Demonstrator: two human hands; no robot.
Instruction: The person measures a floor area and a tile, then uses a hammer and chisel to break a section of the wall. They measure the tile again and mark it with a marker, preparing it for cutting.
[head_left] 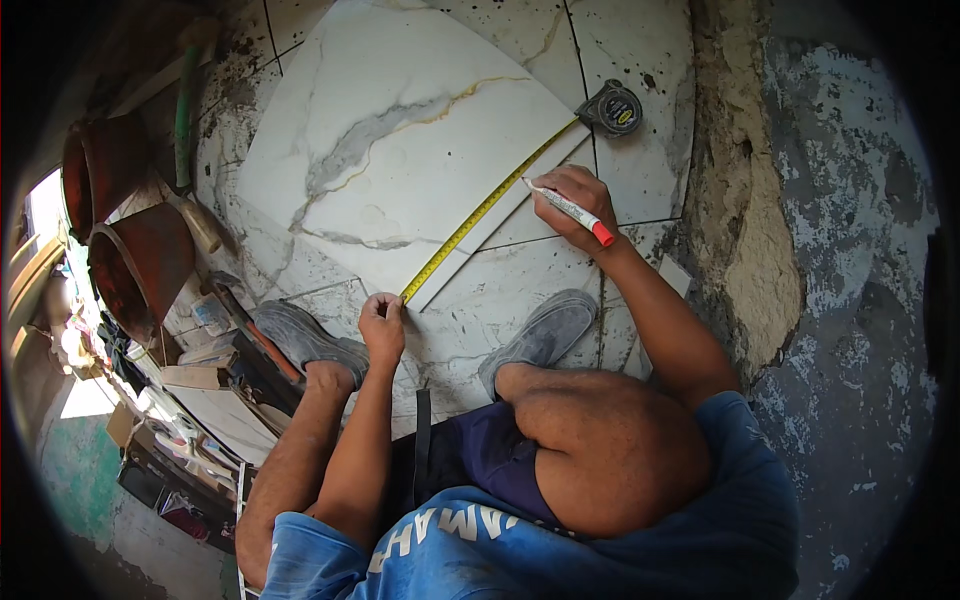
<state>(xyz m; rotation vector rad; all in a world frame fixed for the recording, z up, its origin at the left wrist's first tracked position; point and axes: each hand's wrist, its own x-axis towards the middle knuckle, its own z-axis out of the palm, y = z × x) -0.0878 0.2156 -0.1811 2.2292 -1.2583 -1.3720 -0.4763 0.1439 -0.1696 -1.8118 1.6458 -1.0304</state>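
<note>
A large white tile [420, 150] with grey and gold veins lies on the floor in front of me. Along its right-hand edge runs the yellow blade of a tape measure [612, 108], whose dark case rests at the far end. My left hand [383, 325] pinches the near end of that blade at the tile's near corner. Gripped in my right hand [577, 205] is a white marker [568, 208] with a red end. Its tip points at the tile beside the blade. A narrow white strip [545, 178] lies alongside the tile's edge.
Two reddish-brown buckets [140, 265] lie tipped at the left, near a hammer [200, 222] and a green-handled tool [185, 115]. My grey shoes [545, 335] stand on dirty tiles close to the large tile. Rough broken mortar [755, 270] borders the right side.
</note>
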